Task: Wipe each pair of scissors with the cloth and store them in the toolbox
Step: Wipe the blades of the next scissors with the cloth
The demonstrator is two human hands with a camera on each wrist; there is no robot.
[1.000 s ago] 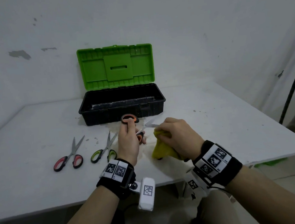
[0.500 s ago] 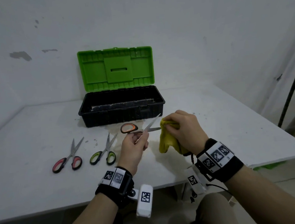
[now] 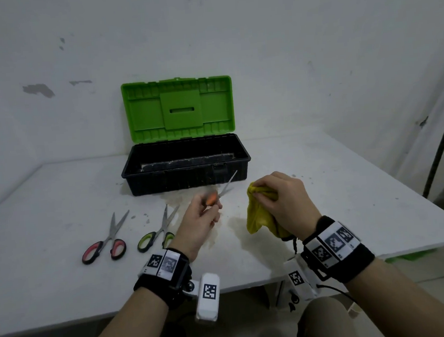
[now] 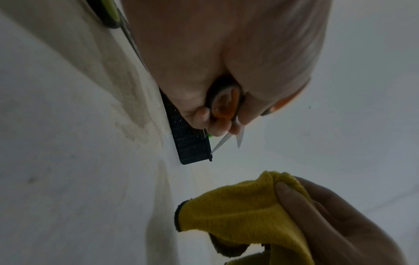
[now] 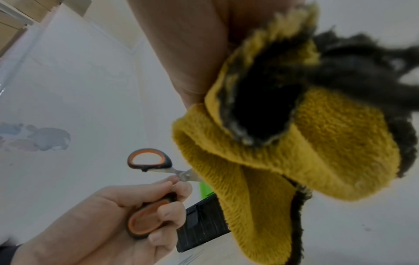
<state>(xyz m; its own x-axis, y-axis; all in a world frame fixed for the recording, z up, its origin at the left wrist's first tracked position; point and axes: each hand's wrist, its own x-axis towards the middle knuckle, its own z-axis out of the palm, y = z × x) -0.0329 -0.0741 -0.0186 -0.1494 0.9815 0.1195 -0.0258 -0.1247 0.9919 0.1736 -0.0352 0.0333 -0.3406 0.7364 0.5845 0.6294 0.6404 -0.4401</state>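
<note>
The left hand [image 3: 197, 223] grasps the orange-handled steel scissors [image 3: 219, 193], blades parted toward one o'clock at the open black-and-green plastic toolbox [image 3: 186, 171]. At three o'clock, apart from them, the right hand [image 3: 284, 203] clutches the bunched yellow cloth [image 3: 259, 218].

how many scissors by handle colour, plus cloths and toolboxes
orange-handled scissors: 1, in the left hand
red-handled scissors: 1
green-handled scissors: 1
yellow cloth: 1, in the right hand
toolbox: 1, open
total: 5
</note>
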